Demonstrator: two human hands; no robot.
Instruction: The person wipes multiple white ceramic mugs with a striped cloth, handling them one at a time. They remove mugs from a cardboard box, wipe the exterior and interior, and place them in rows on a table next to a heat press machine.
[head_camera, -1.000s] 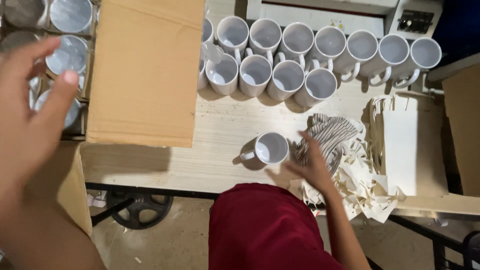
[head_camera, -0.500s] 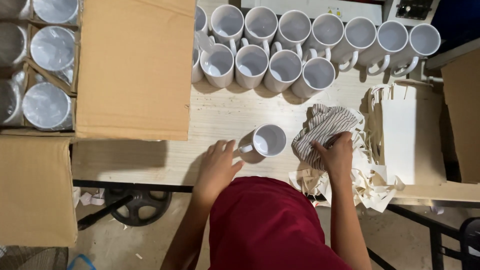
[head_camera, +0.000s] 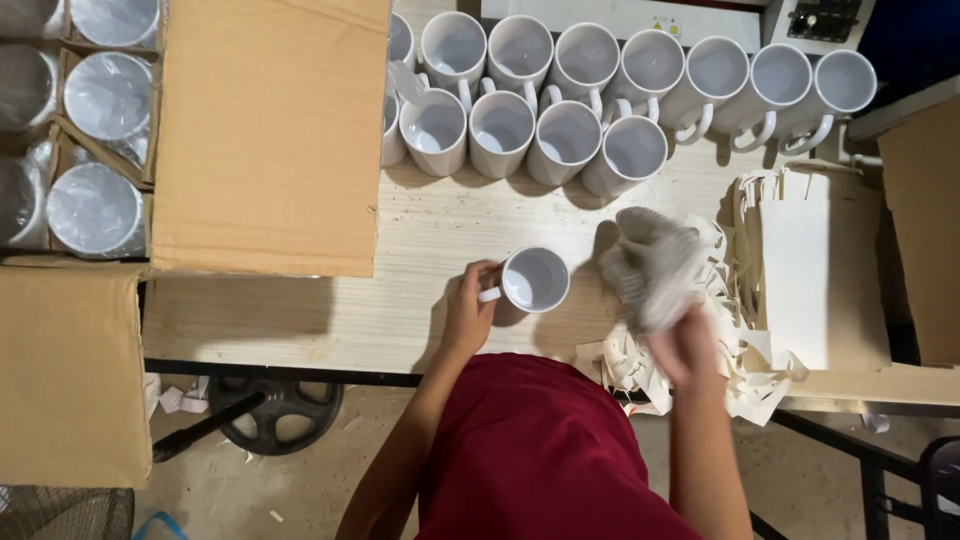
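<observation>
A single white mug (head_camera: 536, 280) stands upright on the pale wooden table (head_camera: 300, 310), near its front edge. My left hand (head_camera: 469, 312) grips this mug by its handle. To the right, my right hand (head_camera: 683, 345) holds a grey striped cloth (head_camera: 650, 265) lifted a little above the table, blurred by motion. Behind them, two rows of several white mugs (head_camera: 570, 130) stand open side up.
An open cardboard box (head_camera: 265, 140) at the left holds several plastic-wrapped mugs (head_camera: 95, 210). A stack of white paper bags (head_camera: 810, 270) and torn paper scraps (head_camera: 625, 365) lie at the right. A wheeled base (head_camera: 270, 410) sits on the floor below the table.
My left hand came down from near the camera and took the mug's handle. My right hand picked the cloth up off the table. The view shifted slightly.
</observation>
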